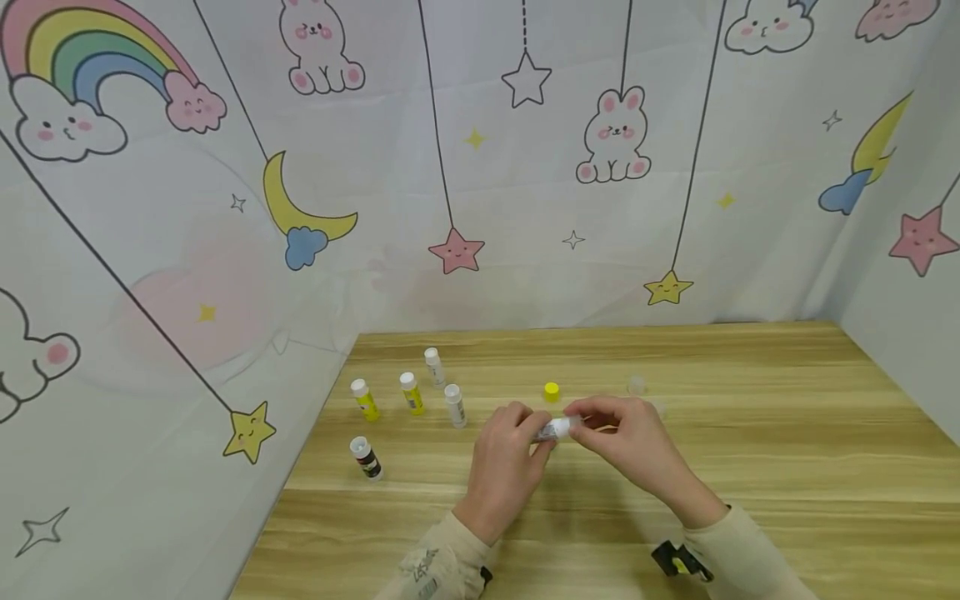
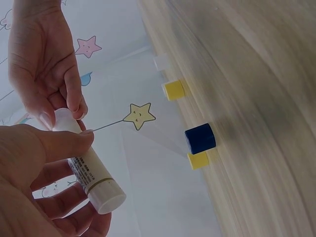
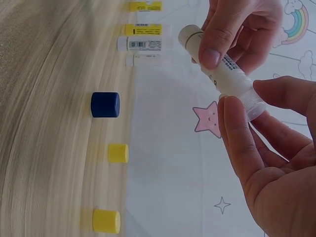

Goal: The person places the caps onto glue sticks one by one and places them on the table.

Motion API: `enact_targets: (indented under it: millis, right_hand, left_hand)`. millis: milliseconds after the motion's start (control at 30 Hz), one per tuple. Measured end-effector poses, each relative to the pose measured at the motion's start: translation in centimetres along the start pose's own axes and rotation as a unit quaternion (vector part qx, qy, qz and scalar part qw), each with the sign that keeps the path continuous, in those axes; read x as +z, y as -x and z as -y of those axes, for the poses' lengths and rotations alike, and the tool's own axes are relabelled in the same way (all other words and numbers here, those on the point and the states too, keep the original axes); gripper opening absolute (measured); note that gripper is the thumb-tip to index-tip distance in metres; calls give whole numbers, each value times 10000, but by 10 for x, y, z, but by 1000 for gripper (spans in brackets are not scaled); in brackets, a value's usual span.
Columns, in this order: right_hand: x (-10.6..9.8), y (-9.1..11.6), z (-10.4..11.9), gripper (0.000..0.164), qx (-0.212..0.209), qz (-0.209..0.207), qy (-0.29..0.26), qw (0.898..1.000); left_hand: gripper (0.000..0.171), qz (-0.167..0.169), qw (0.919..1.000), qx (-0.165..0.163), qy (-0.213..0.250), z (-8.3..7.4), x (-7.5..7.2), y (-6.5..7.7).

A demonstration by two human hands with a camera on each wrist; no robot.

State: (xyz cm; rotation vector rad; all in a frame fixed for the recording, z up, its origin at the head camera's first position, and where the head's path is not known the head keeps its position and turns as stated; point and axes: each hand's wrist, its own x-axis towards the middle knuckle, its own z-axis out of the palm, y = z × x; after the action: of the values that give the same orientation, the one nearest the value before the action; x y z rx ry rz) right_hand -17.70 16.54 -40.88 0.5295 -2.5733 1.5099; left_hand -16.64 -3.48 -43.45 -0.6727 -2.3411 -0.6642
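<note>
A white glue stick [image 1: 557, 429] with small dark print is held between both hands above the table. Its body is gripped by my left hand [image 1: 506, 454], the thumb lying along the printed side in the left wrist view. At the other end, the fingertips of my right hand [image 1: 630, 442] pinch the ribbed, translucent cap [image 3: 254, 106], which shows in the right wrist view. From that view, the cap sits at the end of the glue stick [image 3: 217, 69]. Just beyond the hands a yellow cap [image 1: 552, 392] lies on the table.
Several upright glue sticks stand at the left: yellow ones [image 1: 412, 393], white ones [image 1: 455, 406] and a black-labelled one [image 1: 366, 458]. A translucent cap [image 1: 636, 385] lies behind my right hand. The wrist views also show a dark blue cap [image 3: 105, 104]. A printed curtain surrounds the wooden table [image 1: 787, 467].
</note>
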Motion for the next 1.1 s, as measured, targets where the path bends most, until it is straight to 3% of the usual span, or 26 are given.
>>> enact_targets:
  millis: [767, 1000, 1100]
  right_hand:
    - [4, 0, -3, 19, 143, 80, -24, 9999]
    - [6, 1, -4, 20, 147, 67, -52, 9999]
    - [9, 1, -4, 20, -35, -57, 73, 10000]
  left_hand:
    - [24, 103, 9999, -6, -81, -2, 1, 1]
    - [25, 173, 9989, 188, -381, -3, 3, 2]
    - [26, 119, 9977, 274, -602, -4, 4, 1]
